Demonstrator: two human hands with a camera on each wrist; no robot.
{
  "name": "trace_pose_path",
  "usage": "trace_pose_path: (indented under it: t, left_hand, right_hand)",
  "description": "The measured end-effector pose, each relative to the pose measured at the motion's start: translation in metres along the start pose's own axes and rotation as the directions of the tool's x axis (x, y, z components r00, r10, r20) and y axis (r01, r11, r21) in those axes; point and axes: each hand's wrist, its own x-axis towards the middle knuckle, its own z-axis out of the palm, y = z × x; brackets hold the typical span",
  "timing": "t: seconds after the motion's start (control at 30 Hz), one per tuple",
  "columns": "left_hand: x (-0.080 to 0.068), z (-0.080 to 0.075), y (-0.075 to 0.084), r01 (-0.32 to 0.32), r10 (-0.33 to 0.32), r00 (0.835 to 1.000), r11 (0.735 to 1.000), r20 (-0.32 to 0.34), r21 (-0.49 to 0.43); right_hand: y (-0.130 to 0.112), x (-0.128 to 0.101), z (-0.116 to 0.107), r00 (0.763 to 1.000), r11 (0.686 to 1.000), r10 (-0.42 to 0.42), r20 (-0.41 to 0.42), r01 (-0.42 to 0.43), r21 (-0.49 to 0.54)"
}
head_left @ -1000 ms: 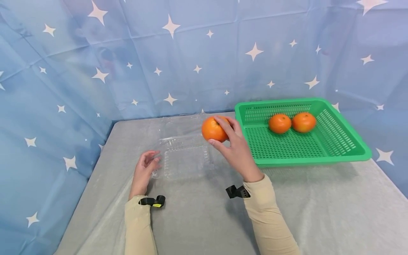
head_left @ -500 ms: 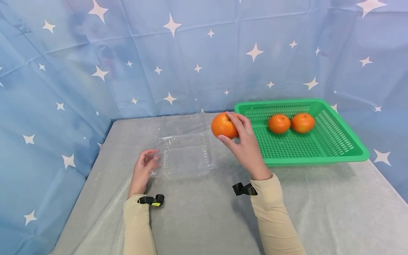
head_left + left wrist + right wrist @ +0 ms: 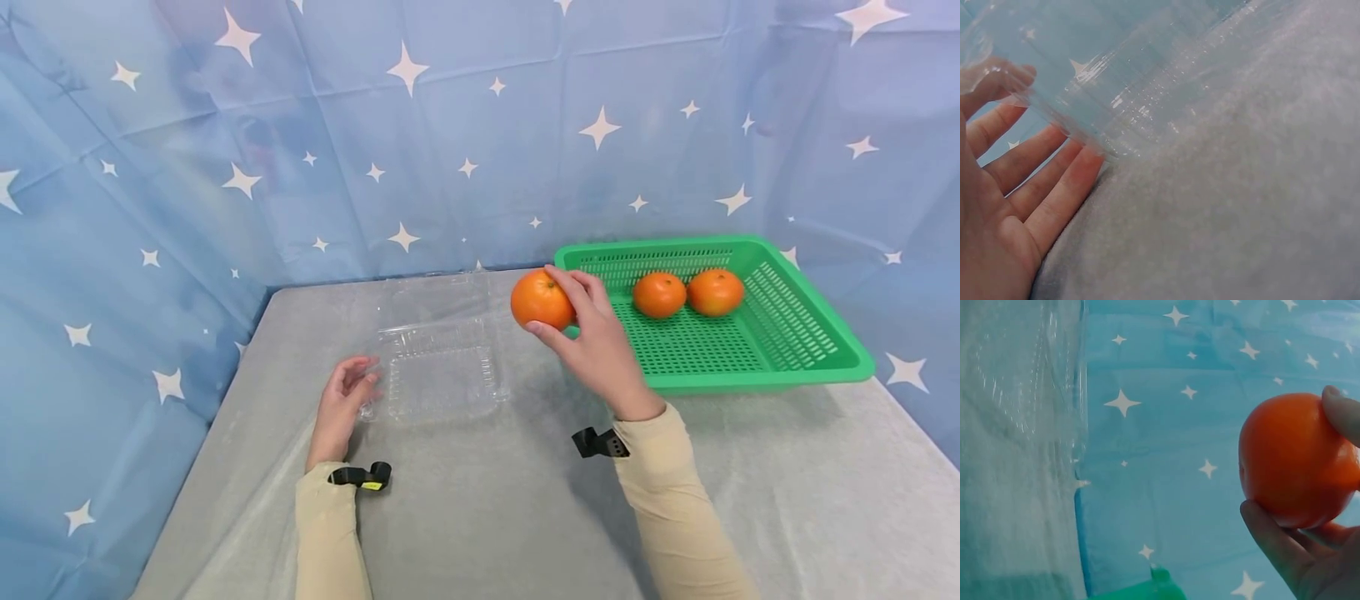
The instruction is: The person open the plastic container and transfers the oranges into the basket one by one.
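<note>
My right hand [image 3: 596, 342] holds an orange [image 3: 542, 300] in the air at the near left corner of the green basket [image 3: 757, 382]. In the right wrist view, the thumb and fingers curve round the shiny orange [image 3: 1297, 459]. On the table's left half lies a clear plastic clamshell box [image 3: 442, 379], its lid [image 3: 431, 300] folded back. My left hand [image 3: 341, 408] is at the box's left edge. Up close in the left wrist view, fairly straight fingers [image 3: 1047, 165] touch the clear wall, and the thumb tip overlaps the rim.
Two more oranges, a left one [image 3: 659, 295] and a right one [image 3: 716, 292], sit side by side at the back of the basket. Behind the grey-covered table [image 3: 480, 500] hangs a blue curtain [image 3: 337, 125] with white stars.
My right hand has moved right with the orange, from above the box's right side to the basket's near left corner. The left hand, the box and the basket stay in place.
</note>
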Motion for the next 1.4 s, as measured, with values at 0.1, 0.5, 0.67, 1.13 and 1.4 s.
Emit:
trace_pose_path:
  t: [0.1,0.5,0.67,1.13,1.4]
  left_hand:
    - [-0.001,-0.001,0.0,0.007,-0.007,1.0,1.0,-0.004,0.012]
    - [0.001,0.001,-0.001,0.022,-0.021,0.999,0.999,-0.038,0.048]
    - [0.001,0.001,-0.001,0.019,-0.018,1.0,0.999,-0.024,0.042]
    - [0.0,0.0,0.002,0.035,-0.035,0.999,0.999,-0.016,0.038]
    - [0.0,0.0,-0.002,0.023,-0.022,1.0,0.998,-0.019,0.051]
  right_hand:
    - [0.0,0.003,-0.005,0.999,0.998,-0.041,0.001,0.041,-0.037]
    - [0.0,0.01,-0.026,0.99,0.975,-0.14,0.022,0.142,-0.173]
    - [-0.001,0.012,-0.034,0.989,0.966,-0.144,0.035,0.148,-0.214]
    - [0.009,0.028,-0.051,0.972,0.91,-0.179,0.152,0.222,-0.351]
    - [0.025,0.035,-0.066,0.963,0.884,-0.147,0.227,0.231,-0.407]
